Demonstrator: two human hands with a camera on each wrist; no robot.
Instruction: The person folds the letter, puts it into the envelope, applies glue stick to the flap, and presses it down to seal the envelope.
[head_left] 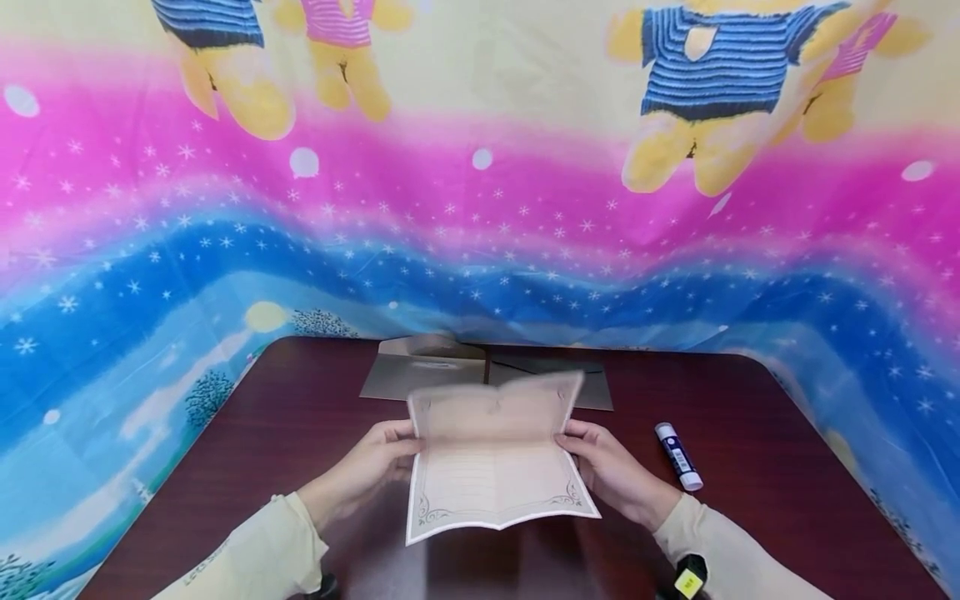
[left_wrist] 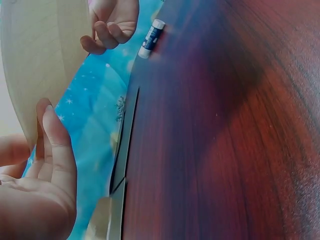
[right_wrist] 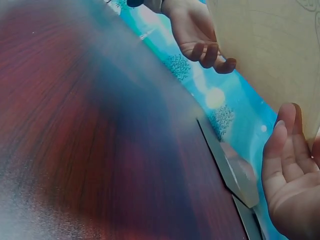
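A cream sheet of letter paper (head_left: 491,475) with a scrollwork border is held up above the table, creased across and down its middle. My left hand (head_left: 375,458) pinches its left edge, thumb on the near face and fingers behind. On the opposite edge my right hand (head_left: 611,462) pinches it the same way. The upper part of the sheet is blurred and overlaps two envelopes in the head view. In the left wrist view the left hand (left_wrist: 45,170) grips the paper's edge (left_wrist: 45,60); in the right wrist view the right hand (right_wrist: 295,175) does likewise.
An envelope with its flap raised (head_left: 423,371) lies at the table's back edge, beside a closed grey envelope (head_left: 592,383). A glue stick (head_left: 678,457) lies right of the right hand. The dark wooden table (head_left: 247,433) meets a printed curtain (head_left: 480,208) behind.
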